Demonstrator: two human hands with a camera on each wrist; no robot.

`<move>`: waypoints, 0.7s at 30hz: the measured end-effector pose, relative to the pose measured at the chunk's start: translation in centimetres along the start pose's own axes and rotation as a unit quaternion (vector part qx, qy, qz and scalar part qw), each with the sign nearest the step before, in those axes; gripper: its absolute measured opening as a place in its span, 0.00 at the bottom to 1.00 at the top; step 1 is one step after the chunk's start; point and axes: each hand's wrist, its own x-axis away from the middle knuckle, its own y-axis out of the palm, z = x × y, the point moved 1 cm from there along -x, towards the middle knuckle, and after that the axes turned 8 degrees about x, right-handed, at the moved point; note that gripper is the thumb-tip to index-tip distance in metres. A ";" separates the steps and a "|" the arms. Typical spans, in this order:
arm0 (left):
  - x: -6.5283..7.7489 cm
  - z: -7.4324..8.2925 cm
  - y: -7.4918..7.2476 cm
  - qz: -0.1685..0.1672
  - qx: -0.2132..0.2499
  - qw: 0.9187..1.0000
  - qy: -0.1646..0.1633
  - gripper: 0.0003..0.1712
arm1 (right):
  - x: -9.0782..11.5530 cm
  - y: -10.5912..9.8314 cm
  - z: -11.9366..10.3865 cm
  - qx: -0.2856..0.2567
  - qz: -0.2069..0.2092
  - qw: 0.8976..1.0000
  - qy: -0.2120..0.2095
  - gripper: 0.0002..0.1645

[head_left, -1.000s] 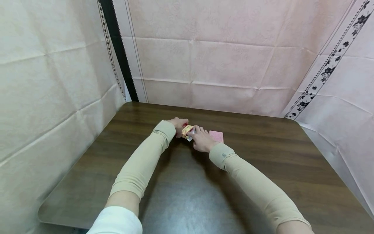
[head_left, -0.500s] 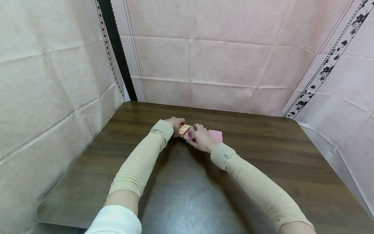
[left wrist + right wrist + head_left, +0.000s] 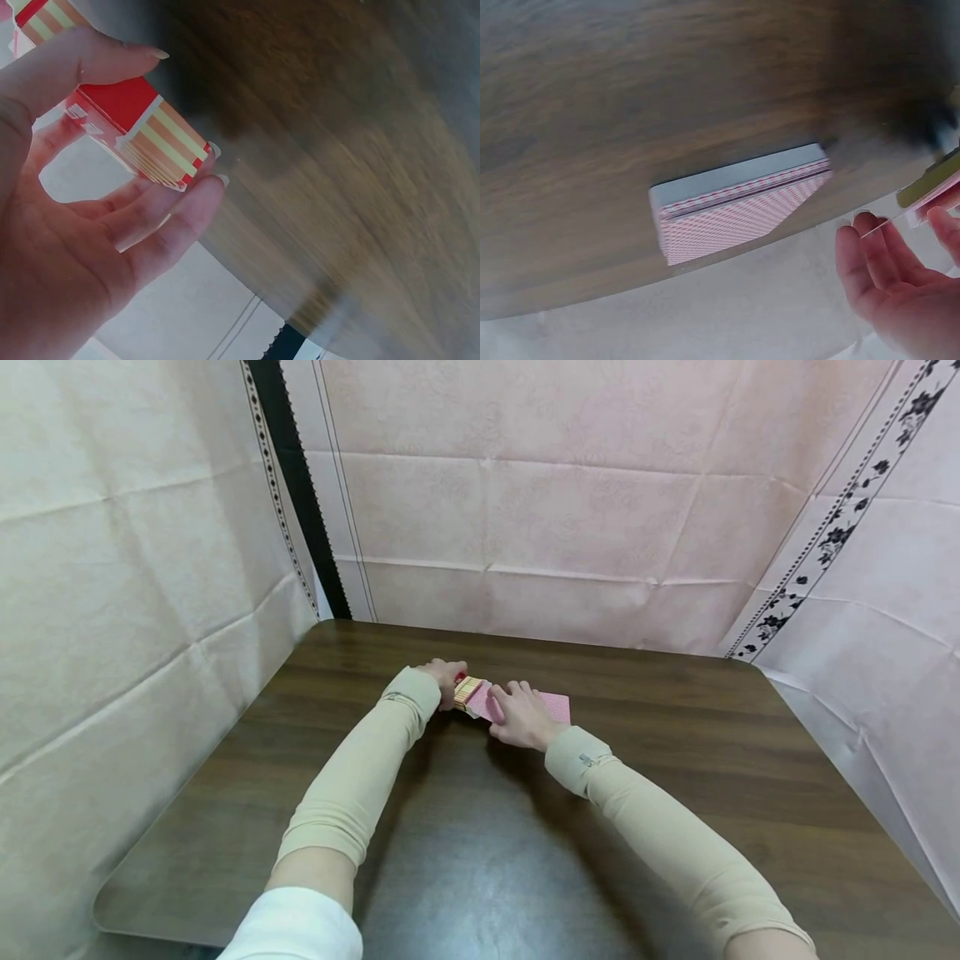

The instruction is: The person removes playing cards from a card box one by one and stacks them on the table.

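My left hand (image 3: 442, 683) grips a small red card box (image 3: 467, 692) with yellow and tan stripes. In the left wrist view the thumb lies over the box's red face (image 3: 124, 101) and the fingers curl beneath and around its far end. At the box's right end, my right hand (image 3: 522, 718) pinches a pink-backed playing card (image 3: 482, 700) between thumb and fingers. The thin card edge shows beside the fingertips in the right wrist view. A deck of pink-patterned playing cards (image 3: 739, 214) lies on the table just right of that hand, partly hidden by it in the head view.
The brown wooden table (image 3: 465, 827) has rounded corners. Pale cloth sheets (image 3: 570, 527) hang behind it and on both sides. A dark strip (image 3: 300, 485) runs down at the back left.
My left hand and the box have shifted slightly left, away from the right hand. More of the pink card back shows between the box and the right hand.
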 end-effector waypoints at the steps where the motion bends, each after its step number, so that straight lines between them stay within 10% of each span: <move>1: -0.1 -0.2 0.1 0.002 -0.003 1.000 -0.004 0.38 | 0.1 0.0 0.1 0.004 -0.005 1.000 0.002 0.37; 13: 2.7 0.3 -0.4 0.013 -0.022 0.999 -0.027 0.36 | 1.2 0.8 2.4 0.046 0.020 0.997 0.061 0.33; 21: 2.2 0.3 -0.4 0.012 -0.020 0.999 -0.028 0.36 | 1.6 0.8 3.7 0.055 0.050 0.986 0.151 0.33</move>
